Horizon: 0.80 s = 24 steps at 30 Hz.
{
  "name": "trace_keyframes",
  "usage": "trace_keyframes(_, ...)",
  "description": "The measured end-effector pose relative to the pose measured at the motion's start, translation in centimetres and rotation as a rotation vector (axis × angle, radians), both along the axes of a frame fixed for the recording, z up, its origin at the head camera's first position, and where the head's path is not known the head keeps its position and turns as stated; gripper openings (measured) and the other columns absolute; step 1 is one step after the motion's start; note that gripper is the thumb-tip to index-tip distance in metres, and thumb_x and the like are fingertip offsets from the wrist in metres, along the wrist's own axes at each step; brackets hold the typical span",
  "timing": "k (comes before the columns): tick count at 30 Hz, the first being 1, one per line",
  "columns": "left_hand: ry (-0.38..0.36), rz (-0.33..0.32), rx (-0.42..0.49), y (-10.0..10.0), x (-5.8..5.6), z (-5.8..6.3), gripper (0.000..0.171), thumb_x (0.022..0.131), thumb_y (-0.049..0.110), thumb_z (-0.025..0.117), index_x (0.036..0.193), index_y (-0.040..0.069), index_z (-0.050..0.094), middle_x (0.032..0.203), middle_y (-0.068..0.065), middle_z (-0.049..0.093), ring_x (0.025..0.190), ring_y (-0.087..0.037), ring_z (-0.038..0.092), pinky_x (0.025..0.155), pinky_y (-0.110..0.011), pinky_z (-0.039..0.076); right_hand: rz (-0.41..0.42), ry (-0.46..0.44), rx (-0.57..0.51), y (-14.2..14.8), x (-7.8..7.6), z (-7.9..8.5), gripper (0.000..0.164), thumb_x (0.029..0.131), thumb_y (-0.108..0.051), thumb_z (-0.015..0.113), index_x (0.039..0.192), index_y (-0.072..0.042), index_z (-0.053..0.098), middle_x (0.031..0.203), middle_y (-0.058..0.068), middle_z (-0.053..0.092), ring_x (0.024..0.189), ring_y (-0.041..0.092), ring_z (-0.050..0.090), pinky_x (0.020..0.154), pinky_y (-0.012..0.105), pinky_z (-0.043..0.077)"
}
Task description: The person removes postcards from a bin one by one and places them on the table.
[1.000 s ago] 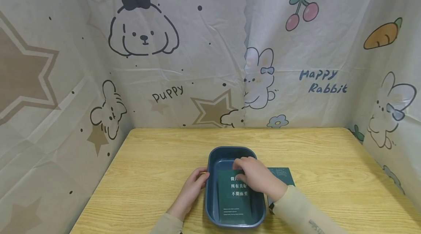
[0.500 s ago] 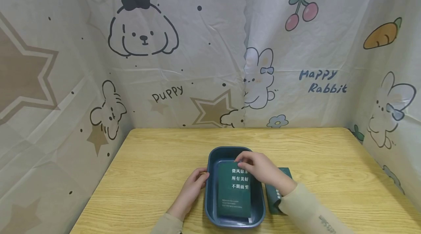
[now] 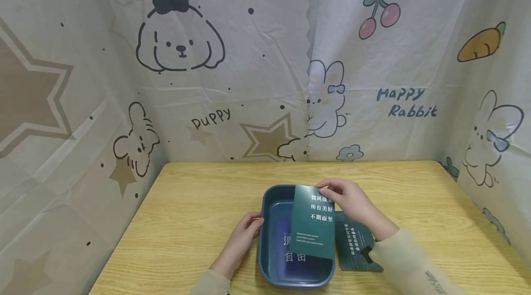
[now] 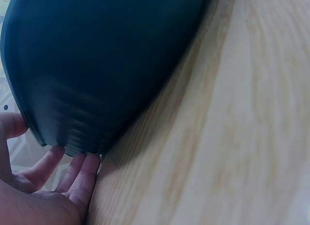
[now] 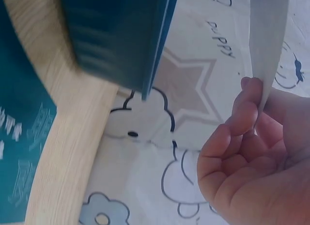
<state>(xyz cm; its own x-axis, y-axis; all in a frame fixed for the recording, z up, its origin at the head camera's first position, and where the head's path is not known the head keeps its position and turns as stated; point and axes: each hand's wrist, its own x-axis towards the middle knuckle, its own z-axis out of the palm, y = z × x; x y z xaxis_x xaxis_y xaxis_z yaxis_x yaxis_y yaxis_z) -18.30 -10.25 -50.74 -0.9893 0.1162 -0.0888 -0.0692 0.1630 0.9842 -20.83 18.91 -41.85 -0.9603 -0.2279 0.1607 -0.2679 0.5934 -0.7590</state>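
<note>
My right hand [image 3: 352,200] pinches a dark green card [image 3: 313,230] with white Chinese writing by its upper right edge, thumb against fingers. The card hangs over the right part of a deep blue rectangular tray [image 3: 265,203]. In the right wrist view, the card's pale back [image 5: 266,36] shows above the pinching fingertips. A purple-blue card [image 3: 286,269] with large white characters lies inside the tray, partly hidden by the green one. My left hand [image 3: 244,235] rests against the tray's left side; in the left wrist view its fingertips [image 4: 55,153] touch the outer wall.
A green paper piece [image 3: 356,244] with white writing and a dark notch lies on the wooden table [image 3: 199,193] just right of the tray, partly behind the right sleeve. A printed cloth [image 3: 232,78] hangs behind the table and along both sides.
The right hand has lifted the green card out of the tray and carried it up and to the right, uncovering the purple-blue card beneath. The left hand stays at the tray's side.
</note>
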Motion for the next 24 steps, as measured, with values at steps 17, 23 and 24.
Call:
trace_keyframes(17, -0.011, -0.003, -0.015, 0.0, -0.1, 0.0, 0.050, 0.095, 0.040, 0.052, 0.127, 0.002, 0.053, 0.123, -0.020, 0.060, 0.107, -0.027, 0.056, 0.097, -0.052, 0.045, 0.035, -0.004, 0.050, 6.0, 0.3, 0.5, 0.028, 0.094, -0.034, 0.057, 0.109, -0.012, 0.066, 0.105, 0.009, 0.068, 0.091, 0.021, 0.058, 0.080, 0.047, 0.051)
trace_keyframes(23, -0.021, -0.002, -0.012, 0.1, -0.1, 0.1, 0.050, 0.095, 0.040, 0.052, 0.128, 0.003, 0.054, 0.125, -0.019, 0.060, 0.108, -0.027, 0.056, 0.098, -0.052, 0.044, 0.063, -0.040, 0.065, 8.0, 0.2, -0.1, 0.027, 0.094, -0.031, 0.057, 0.108, -0.009, 0.066, 0.102, 0.010, 0.067, 0.089, 0.021, 0.057, 0.078, 0.044, 0.050)
trace_keyframes(24, -0.025, -0.001, -0.013, 0.1, -0.1, 0.1, 0.049, 0.095, 0.040, 0.052, 0.128, 0.003, 0.054, 0.125, -0.019, 0.060, 0.108, -0.026, 0.056, 0.098, -0.052, 0.044, 0.067, -0.046, 0.064, 8.3, 0.2, -0.3, 0.028, 0.094, -0.031, 0.057, 0.108, -0.008, 0.065, 0.102, 0.010, 0.067, 0.089, 0.021, 0.057, 0.078, 0.044, 0.051)
